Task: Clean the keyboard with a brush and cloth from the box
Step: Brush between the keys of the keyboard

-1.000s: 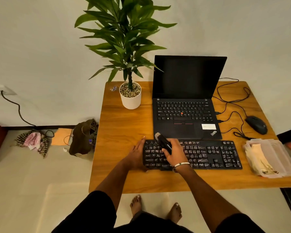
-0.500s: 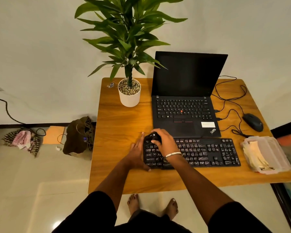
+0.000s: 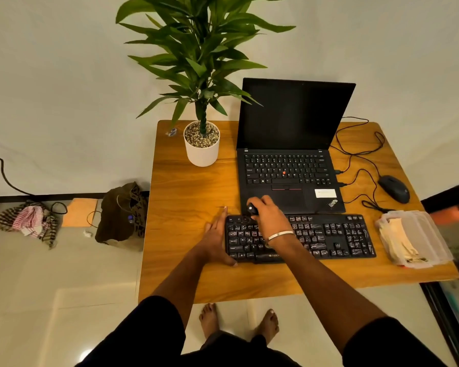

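A black keyboard [image 3: 329,237] lies along the front of the wooden table [image 3: 186,186]. My right hand [image 3: 269,217] is closed around a black brush [image 3: 251,209], whose end sticks out of my fist over the keyboard's top-left corner. My left hand [image 3: 217,237] lies flat against the keyboard's left edge, fingers together, holding nothing. At the right end of the table stands a clear plastic box [image 3: 421,234] with a pale cloth [image 3: 398,241] inside it.
An open black laptop [image 3: 289,178] sits just behind the keyboard. A potted plant [image 3: 202,147] stands at the back left, a black mouse [image 3: 394,188] with looped cables at the back right. A bag [image 3: 122,213] and rags lie on the floor to the left.
My right hand has moved the brush from the middle of the keyboard's left half up to its top-left corner. The left hand has stayed against the left edge.
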